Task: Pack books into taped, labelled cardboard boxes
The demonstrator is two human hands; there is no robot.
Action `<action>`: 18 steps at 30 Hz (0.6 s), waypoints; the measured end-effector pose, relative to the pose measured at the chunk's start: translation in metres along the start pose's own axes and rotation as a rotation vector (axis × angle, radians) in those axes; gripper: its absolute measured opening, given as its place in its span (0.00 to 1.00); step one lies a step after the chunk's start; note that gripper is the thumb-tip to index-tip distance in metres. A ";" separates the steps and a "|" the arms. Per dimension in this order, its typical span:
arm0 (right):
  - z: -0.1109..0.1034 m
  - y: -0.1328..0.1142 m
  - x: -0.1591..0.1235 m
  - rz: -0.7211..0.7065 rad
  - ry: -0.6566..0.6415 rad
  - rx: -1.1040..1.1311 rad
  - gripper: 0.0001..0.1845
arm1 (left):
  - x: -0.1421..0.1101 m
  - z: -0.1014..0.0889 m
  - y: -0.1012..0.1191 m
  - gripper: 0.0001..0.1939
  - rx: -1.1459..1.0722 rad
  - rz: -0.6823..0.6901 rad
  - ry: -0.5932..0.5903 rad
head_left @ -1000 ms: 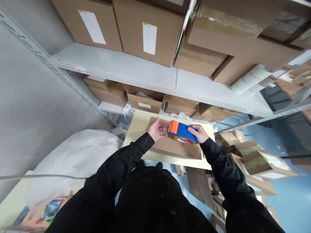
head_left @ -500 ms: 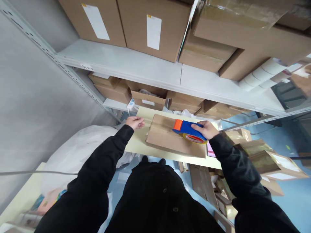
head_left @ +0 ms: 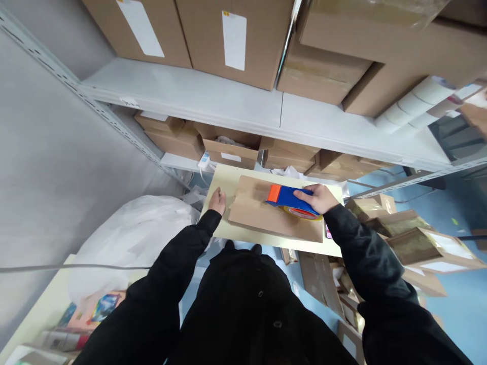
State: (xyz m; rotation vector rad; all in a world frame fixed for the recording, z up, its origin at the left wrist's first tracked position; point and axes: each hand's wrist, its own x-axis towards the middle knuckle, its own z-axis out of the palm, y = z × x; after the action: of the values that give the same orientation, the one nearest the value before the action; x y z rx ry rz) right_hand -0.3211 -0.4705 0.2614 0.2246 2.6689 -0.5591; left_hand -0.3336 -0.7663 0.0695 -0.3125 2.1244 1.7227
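Observation:
A long brown cardboard box [head_left: 262, 223] lies closed on a pale yellow table. My right hand [head_left: 318, 198] grips a blue tape dispenser [head_left: 292, 196] with an orange front end, holding it over the top of the box. A roll of tape [head_left: 303, 213] with a red and white core sits in the dispenser, its lower side close to the box top. Just off the box's left end is my left hand [head_left: 217, 202], turned on edge with its fingers extended and nothing seen in it. Whether it touches the box I cannot tell.
Behind the pale yellow table [head_left: 222, 178] stands a grey shelf [head_left: 182, 96] loaded with cardboard boxes. White rolls [head_left: 414, 106] rest at its right. A big white plastic bag [head_left: 133, 233] is at left, and several taped boxes [head_left: 414, 238] are stacked at right. A phone [head_left: 328, 231] is partly hidden.
My left hand has gone from a pinch to extended fingers, turning upright beside the box's left end. The tape dispenser in my right hand has shifted slightly left. The view has tilted a little.

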 end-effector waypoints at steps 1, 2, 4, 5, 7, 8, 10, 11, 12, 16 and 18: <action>0.000 0.000 0.000 -0.002 -0.005 0.002 0.28 | -0.003 -0.002 0.009 0.40 0.061 0.086 -0.001; -0.001 -0.001 -0.001 -0.007 -0.007 0.000 0.28 | -0.007 -0.002 0.020 0.44 0.196 0.248 -0.045; 0.000 -0.004 -0.001 -0.025 -0.008 -0.023 0.28 | -0.016 0.004 0.041 0.54 0.487 0.563 -0.249; 0.000 -0.006 0.000 -0.035 -0.007 -0.044 0.28 | -0.021 0.010 0.050 0.57 0.611 0.647 -0.327; 0.001 -0.011 0.000 -0.048 -0.012 -0.091 0.29 | -0.029 0.021 0.060 0.63 0.797 0.698 -0.382; 0.000 -0.013 0.000 -0.052 -0.015 -0.110 0.29 | -0.032 0.025 0.062 0.64 0.865 0.690 -0.369; -0.004 -0.010 -0.001 -0.052 -0.024 -0.135 0.28 | -0.035 0.030 0.062 0.67 0.965 0.668 -0.331; -0.009 -0.004 -0.003 -0.046 -0.033 -0.137 0.28 | -0.035 0.031 0.061 0.67 1.001 0.664 -0.319; -0.014 0.005 -0.006 -0.036 -0.050 -0.132 0.28 | -0.035 0.031 0.060 0.67 1.030 0.664 -0.316; -0.038 0.065 -0.024 0.071 -0.152 -0.091 0.29 | -0.029 0.023 0.060 0.67 1.107 0.680 -0.319; -0.042 0.093 -0.032 0.107 -0.166 -0.073 0.29 | -0.026 0.017 0.062 0.66 1.146 0.672 -0.344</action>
State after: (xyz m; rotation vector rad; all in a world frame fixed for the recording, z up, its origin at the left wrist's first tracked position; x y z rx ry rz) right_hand -0.2850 -0.3710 0.2774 0.2852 2.4945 -0.4266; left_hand -0.3327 -0.7383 0.1331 1.0071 2.6454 0.4400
